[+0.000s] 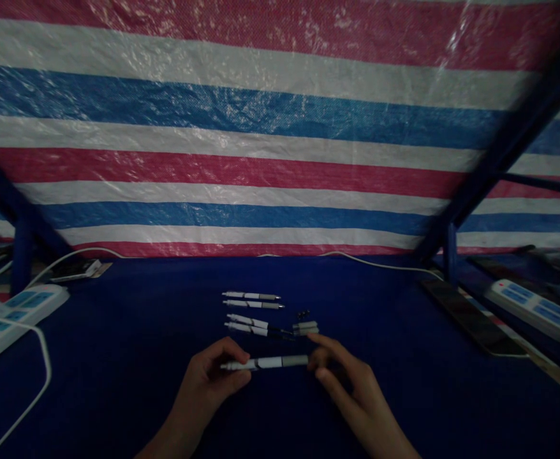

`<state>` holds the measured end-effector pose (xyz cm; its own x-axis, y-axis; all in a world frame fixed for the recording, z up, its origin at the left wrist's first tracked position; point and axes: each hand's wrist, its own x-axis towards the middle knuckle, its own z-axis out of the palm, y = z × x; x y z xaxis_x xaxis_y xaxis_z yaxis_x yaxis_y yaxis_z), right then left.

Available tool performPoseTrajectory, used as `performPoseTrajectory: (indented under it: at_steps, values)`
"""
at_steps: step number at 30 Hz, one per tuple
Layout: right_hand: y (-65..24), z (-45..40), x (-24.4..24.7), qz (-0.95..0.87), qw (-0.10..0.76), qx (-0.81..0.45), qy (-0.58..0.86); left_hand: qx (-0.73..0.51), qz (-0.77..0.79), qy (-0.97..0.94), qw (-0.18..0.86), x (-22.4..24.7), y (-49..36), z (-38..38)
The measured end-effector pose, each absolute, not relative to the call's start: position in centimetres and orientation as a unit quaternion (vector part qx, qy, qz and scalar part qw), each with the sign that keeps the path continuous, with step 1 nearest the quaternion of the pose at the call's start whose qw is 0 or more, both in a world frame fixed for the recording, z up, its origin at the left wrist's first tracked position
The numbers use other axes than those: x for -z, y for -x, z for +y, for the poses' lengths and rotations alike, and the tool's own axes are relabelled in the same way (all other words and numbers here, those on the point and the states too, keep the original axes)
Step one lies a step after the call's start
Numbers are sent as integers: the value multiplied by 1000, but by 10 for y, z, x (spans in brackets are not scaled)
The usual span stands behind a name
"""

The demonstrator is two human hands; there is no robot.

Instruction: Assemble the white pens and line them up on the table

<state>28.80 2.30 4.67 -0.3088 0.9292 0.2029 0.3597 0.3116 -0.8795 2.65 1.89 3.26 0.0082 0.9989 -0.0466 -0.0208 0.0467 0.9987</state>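
My left hand (220,371) pinches a white pen (270,363) with a grey grip by its clicker end, between thumb and fingers. The pen lies level above the table, its grip pointing right. At that grip end is my right hand (344,376), index finger stretched out, thumb and another finger curled close together. Whatever they hold is too small and dark to make out, and no pen point shows there. Beyond the hands lie two white pen barrels (247,321) with dark refills sticking out. Beside them are loose grey grips (305,326) and small dark parts (303,314).
Two whole pens (252,300) lie farther back on the blue table (165,306). White power strips stand at the left (16,315) and right (538,309), with a white cable (45,357) at left. A dark phone-like slab (471,319) lies at right, near blue frame bars.
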Motion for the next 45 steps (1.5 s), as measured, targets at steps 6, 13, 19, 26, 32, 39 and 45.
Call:
performPoseTrajectory:
  at_steps: [6,13,19,26,32,39,45]
  values:
    - [-307,60,-74,-790,284,-284,463,-525,468,-421,573,-25,-27,23]
    - [-308,134,-70,-863,184,-188,431,-540,446,-396,593,-24,-24,26]
    - [-302,152,-58,-872,175,-207,408,-547,455,-393,583,-23,-23,27]
    - [-307,105,-81,-817,280,-240,444,-562,454,-366,587,-23,-22,26]
    - [-291,45,-66,-692,429,-363,454,-569,445,-374,581,-23,-22,26]
    - [-287,41,-57,-701,429,-346,452,-577,466,-362,565,-29,-22,24]
    - [-284,40,-55,-710,416,-350,448,-569,475,-357,569,-28,-24,24]
